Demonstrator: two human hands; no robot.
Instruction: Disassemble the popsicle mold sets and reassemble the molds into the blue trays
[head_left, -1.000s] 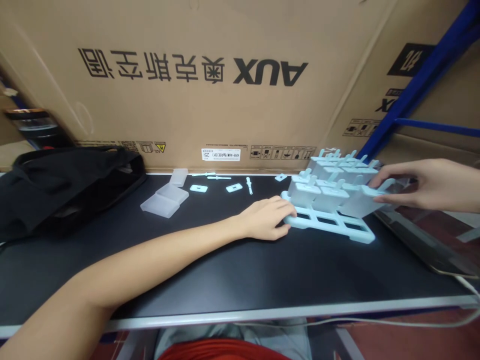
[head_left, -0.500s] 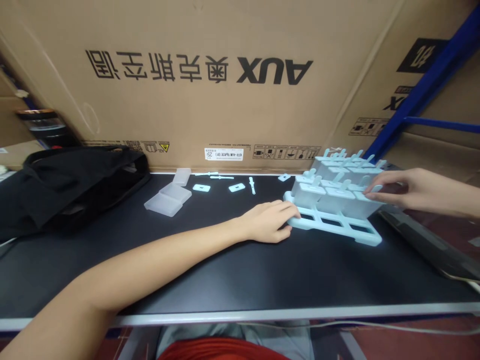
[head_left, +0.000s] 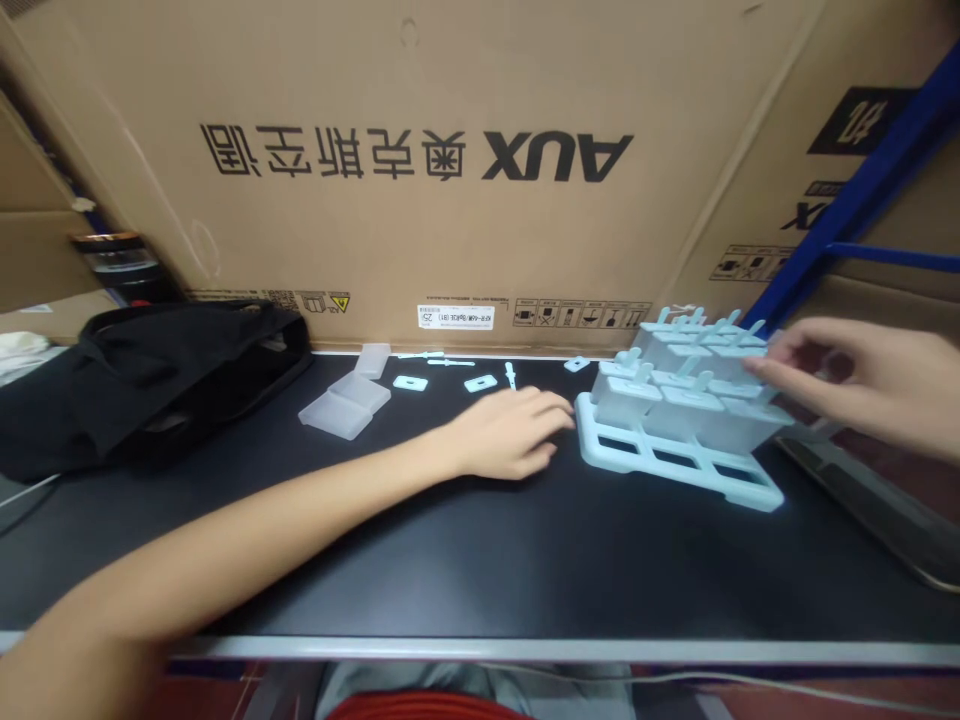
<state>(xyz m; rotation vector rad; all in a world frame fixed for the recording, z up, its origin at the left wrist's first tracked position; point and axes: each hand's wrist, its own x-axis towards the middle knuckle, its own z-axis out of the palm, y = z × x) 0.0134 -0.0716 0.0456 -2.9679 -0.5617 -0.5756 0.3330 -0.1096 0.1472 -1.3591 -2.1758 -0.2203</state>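
Note:
A light-blue popsicle mold rack stands on the dark table at the right. Several frosted popsicle molds sit in it, topped by light-blue lids with upright stick handles. Just left of the rack's edge, my left hand rests low over the table, fingers loosely bent and apart, nothing in it. My right hand is at the right side of the molds, its thumb and forefinger apart near the rear lids. I see nothing held there, though some fingers are hidden.
Left of centre lie frosted empty molds, loose lids and light-blue sticks. A black bag is at the left. A large cardboard box walls off the back. A dark flat device lies at the right edge.
My left hand has come off the rack and shifted left. My right hand has let go of the front right stick handle and risen slightly to the right.

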